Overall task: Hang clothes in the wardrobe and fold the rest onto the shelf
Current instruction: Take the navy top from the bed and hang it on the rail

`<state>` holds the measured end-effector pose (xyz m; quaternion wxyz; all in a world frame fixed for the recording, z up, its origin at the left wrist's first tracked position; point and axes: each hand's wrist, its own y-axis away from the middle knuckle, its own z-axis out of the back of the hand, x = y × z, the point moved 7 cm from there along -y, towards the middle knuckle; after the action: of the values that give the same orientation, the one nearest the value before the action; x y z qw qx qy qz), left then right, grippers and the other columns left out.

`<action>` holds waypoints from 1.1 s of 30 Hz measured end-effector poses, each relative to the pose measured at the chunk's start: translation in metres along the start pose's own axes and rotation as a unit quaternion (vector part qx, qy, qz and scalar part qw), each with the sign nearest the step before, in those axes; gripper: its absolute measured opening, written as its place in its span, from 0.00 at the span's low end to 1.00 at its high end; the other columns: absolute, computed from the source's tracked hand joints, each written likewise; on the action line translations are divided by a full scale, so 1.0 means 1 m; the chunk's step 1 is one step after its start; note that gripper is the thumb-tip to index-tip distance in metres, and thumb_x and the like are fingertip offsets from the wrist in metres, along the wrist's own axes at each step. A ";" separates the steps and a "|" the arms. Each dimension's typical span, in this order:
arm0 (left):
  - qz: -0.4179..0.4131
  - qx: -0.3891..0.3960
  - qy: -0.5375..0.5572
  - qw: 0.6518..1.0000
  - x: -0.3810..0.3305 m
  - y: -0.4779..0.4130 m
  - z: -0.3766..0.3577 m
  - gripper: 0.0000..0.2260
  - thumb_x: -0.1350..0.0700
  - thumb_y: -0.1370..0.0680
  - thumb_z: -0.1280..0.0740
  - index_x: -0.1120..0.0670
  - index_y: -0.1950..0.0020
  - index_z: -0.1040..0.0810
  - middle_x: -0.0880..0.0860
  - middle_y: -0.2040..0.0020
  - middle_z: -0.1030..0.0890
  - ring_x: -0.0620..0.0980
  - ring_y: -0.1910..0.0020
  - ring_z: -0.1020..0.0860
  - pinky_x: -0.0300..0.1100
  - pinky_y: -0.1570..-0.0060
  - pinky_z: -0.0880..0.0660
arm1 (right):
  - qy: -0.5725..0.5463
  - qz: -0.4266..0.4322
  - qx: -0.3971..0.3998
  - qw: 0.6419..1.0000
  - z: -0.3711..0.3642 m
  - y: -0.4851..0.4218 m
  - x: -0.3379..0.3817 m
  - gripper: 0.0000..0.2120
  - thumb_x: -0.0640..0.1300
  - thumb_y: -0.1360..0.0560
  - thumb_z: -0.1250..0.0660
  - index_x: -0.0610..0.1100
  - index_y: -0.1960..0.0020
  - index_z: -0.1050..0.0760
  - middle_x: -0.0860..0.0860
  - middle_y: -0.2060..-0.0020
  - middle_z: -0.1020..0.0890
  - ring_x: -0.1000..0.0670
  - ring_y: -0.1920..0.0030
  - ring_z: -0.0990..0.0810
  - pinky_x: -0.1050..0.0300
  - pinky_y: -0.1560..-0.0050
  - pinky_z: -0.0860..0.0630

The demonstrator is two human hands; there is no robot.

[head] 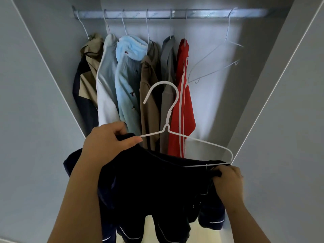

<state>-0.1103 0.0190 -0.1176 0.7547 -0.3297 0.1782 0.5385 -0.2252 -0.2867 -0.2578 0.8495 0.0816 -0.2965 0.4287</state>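
A dark navy garment (150, 183) with white piping hangs in front of me, partly draped on a white wire hanger (168, 120) whose hook points up. My left hand (107, 142) grips the garment's fabric at the hanger's left arm. My right hand (228, 179) pinches the fabric at the hanger's right end. Behind them is the open wardrobe with its metal rail (171, 14).
Several garments hang on the rail: a tan and navy one (87, 72), a grey-white one (107, 81), a light blue one (128, 81), a brown one (149, 95), a grey one (168, 71) and a red one (184, 106). An empty white hanger (217, 58) hangs at the right. Grey wardrobe walls (35, 102) stand on both sides.
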 end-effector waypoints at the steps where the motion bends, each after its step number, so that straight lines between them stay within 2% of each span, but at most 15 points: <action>1: -0.002 0.011 0.009 1.000 0.000 0.000 -0.001 0.19 0.41 0.36 0.27 0.50 0.74 0.33 0.43 0.76 0.27 0.43 0.76 0.31 0.40 0.72 0.33 | -0.013 -0.010 -0.008 1.000 0.002 0.000 -0.002 0.14 0.29 0.33 0.37 0.41 0.55 0.17 0.43 0.57 0.20 0.42 0.46 0.27 0.54 0.49 0.33; 4: -0.001 0.019 0.039 0.999 0.003 0.003 -0.003 0.18 0.43 0.37 0.26 0.51 0.74 0.32 0.45 0.77 0.28 0.42 0.77 0.31 0.37 0.73 0.32 | -0.020 -0.031 -0.003 0.999 0.003 -0.003 -0.006 0.14 0.27 0.33 0.39 0.38 0.56 0.18 0.41 0.56 0.21 0.41 0.45 0.28 0.54 0.51 0.31; 7: 0.000 0.005 0.064 0.998 0.004 0.005 0.001 0.16 0.45 0.36 0.25 0.51 0.72 0.29 0.46 0.77 0.27 0.41 0.78 0.31 0.31 0.76 0.34 | -0.044 -0.032 0.001 0.999 0.009 -0.009 -0.005 0.12 0.26 0.34 0.41 0.36 0.58 0.21 0.43 0.60 0.23 0.41 0.47 0.29 0.56 0.56 0.34; 10: -0.005 0.025 0.060 0.998 0.002 0.006 0.002 0.13 0.44 0.36 0.25 0.45 0.73 0.28 0.45 0.78 0.28 0.40 0.78 0.31 0.32 0.75 0.35 | -0.102 -0.072 -0.021 0.992 0.016 -0.010 -0.010 0.17 0.27 0.32 0.43 0.39 0.52 0.20 0.43 0.55 0.25 0.42 0.50 0.27 0.58 0.55 0.34; 14: -0.010 0.052 0.058 0.997 0.004 0.008 -0.001 0.14 0.46 0.36 0.24 0.46 0.73 0.28 0.45 0.78 0.28 0.39 0.77 0.30 0.31 0.75 0.34 | -0.213 -0.164 -0.073 0.961 0.022 -0.001 -0.017 0.17 0.27 0.30 0.45 0.42 0.45 0.32 0.44 0.63 0.25 0.43 0.63 0.27 0.54 0.65 0.30; 16: -0.002 0.056 0.055 0.997 0.007 0.009 -0.001 0.14 0.46 0.36 0.24 0.46 0.73 0.28 0.45 0.78 0.28 0.39 0.78 0.30 0.32 0.74 0.34 | -0.234 -0.173 -0.065 0.955 0.019 0.002 -0.016 0.25 0.27 0.30 0.46 0.43 0.36 0.35 0.46 0.66 0.24 0.46 0.65 0.26 0.57 0.68 0.31; 18: 0.002 0.056 0.052 0.997 0.008 0.010 -0.001 0.13 0.45 0.36 0.25 0.45 0.73 0.28 0.45 0.78 0.27 0.39 0.78 0.29 0.34 0.73 0.33 | -0.221 -0.158 -0.057 0.961 0.017 0.002 -0.013 0.29 0.25 0.30 0.47 0.43 0.32 0.34 0.45 0.64 0.20 0.44 0.64 0.24 0.57 0.66 0.28; 20: 0.006 0.049 0.050 0.998 0.007 0.010 0.002 0.13 0.42 0.37 0.26 0.46 0.71 0.27 0.45 0.76 0.26 0.40 0.77 0.28 0.37 0.73 0.31 | -0.191 -0.144 -0.058 0.969 0.018 0.001 -0.012 0.29 0.25 0.32 0.47 0.41 0.34 0.30 0.40 0.56 0.19 0.39 0.57 0.23 0.53 0.58 0.26; 22: 0.008 0.037 0.033 0.999 0.005 0.009 0.006 0.15 0.38 0.39 0.28 0.48 0.69 0.26 0.44 0.73 0.23 0.41 0.74 0.26 0.40 0.70 0.28 | -0.173 -0.137 -0.061 0.973 0.019 0.000 -0.011 0.28 0.25 0.33 0.47 0.40 0.37 0.26 0.38 0.52 0.20 0.39 0.55 0.24 0.52 0.55 0.27; 25: 0.004 0.017 0.001 1.000 -0.002 0.005 0.008 0.18 0.36 0.38 0.30 0.50 0.68 0.28 0.45 0.70 0.23 0.44 0.71 0.25 0.42 0.69 0.28 | -0.150 -0.106 -0.050 0.982 0.020 -0.003 -0.003 0.26 0.24 0.33 0.47 0.41 0.43 0.22 0.38 0.53 0.21 0.43 0.59 0.27 0.57 0.58 0.31; 27: -0.002 0.004 -0.022 1.000 -0.007 0.003 0.008 0.18 0.36 0.37 0.31 0.50 0.67 0.29 0.46 0.71 0.24 0.44 0.69 0.25 0.42 0.68 0.29 | -0.145 -0.082 -0.039 0.985 0.018 -0.004 0.001 0.24 0.24 0.34 0.47 0.42 0.53 0.19 0.38 0.56 0.21 0.45 0.63 0.27 0.60 0.65 0.33; 29: -0.025 0.007 -0.050 0.998 -0.015 0.002 0.005 0.19 0.35 0.37 0.33 0.50 0.67 0.30 0.46 0.71 0.25 0.43 0.68 0.26 0.42 0.69 0.30 | -0.160 -0.072 -0.037 0.984 0.018 -0.003 0.003 0.22 0.23 0.35 0.48 0.42 0.63 0.21 0.39 0.60 0.22 0.47 0.65 0.26 0.62 0.70 0.35; 31: -0.050 0.028 -0.060 0.997 -0.021 0.003 -0.001 0.20 0.34 0.38 0.34 0.50 0.67 0.32 0.47 0.71 0.26 0.43 0.68 0.27 0.41 0.69 0.32 | -0.185 -0.071 -0.053 0.979 0.018 0.000 0.000 0.21 0.21 0.37 0.48 0.40 0.65 0.22 0.39 0.63 0.22 0.42 0.63 0.24 0.62 0.71 0.34; 33: -0.060 0.053 -0.061 0.995 -0.020 0.003 -0.006 0.20 0.35 0.38 0.35 0.50 0.68 0.32 0.48 0.71 0.27 0.45 0.69 0.28 0.41 0.69 0.34 | -0.191 -0.061 -0.080 0.976 0.023 0.003 -0.001 0.22 0.21 0.37 0.47 0.38 0.61 0.19 0.41 0.62 0.22 0.42 0.62 0.25 0.63 0.68 0.32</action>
<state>-0.1193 0.0012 -0.1105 0.8115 -0.2653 0.1401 0.5015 -0.2380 -0.2942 -0.2404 0.8055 0.1116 -0.4815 0.3268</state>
